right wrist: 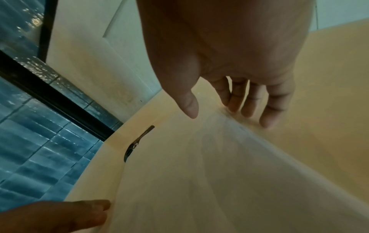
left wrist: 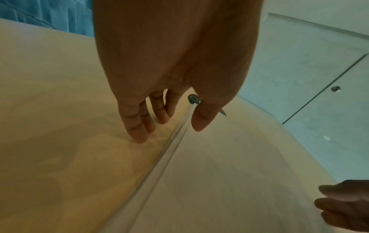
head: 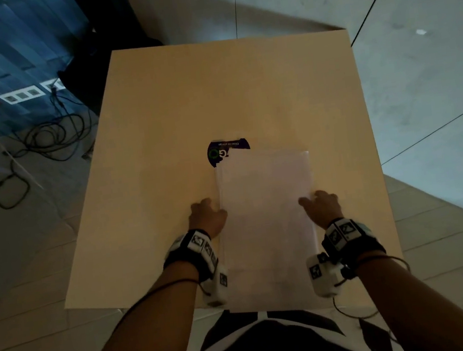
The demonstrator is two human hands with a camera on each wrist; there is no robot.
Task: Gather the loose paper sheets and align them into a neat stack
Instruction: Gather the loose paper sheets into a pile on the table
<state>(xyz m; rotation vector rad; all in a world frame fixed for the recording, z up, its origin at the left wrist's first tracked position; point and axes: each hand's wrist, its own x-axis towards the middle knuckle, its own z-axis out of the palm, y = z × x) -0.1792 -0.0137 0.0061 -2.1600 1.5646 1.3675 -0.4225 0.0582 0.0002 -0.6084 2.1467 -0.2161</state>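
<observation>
A stack of white paper sheets (head: 268,214) lies lengthwise on the tan table (head: 157,111), its near end reaching past the front edge. My left hand (head: 207,214) is at the stack's left edge. In the left wrist view (left wrist: 168,133) its fingers (left wrist: 139,135) point down beside the edge (left wrist: 169,149) and the thumb hovers over the paper. My right hand (head: 319,203) is at the right edge, thumb lying on the top sheet. Its fingers (right wrist: 267,121) touch down beside the stack (right wrist: 199,181). Both hands' fingers look straight. A dark blue printed sheet (head: 221,151) sticks out from under the far left corner.
Black cables (head: 43,141) and white wall sockets (head: 21,95) lie on the floor to the left of the table. Grey floor tiles (head: 417,77) surround the right side. Bare tabletop stretches beyond the stack and to both sides of it.
</observation>
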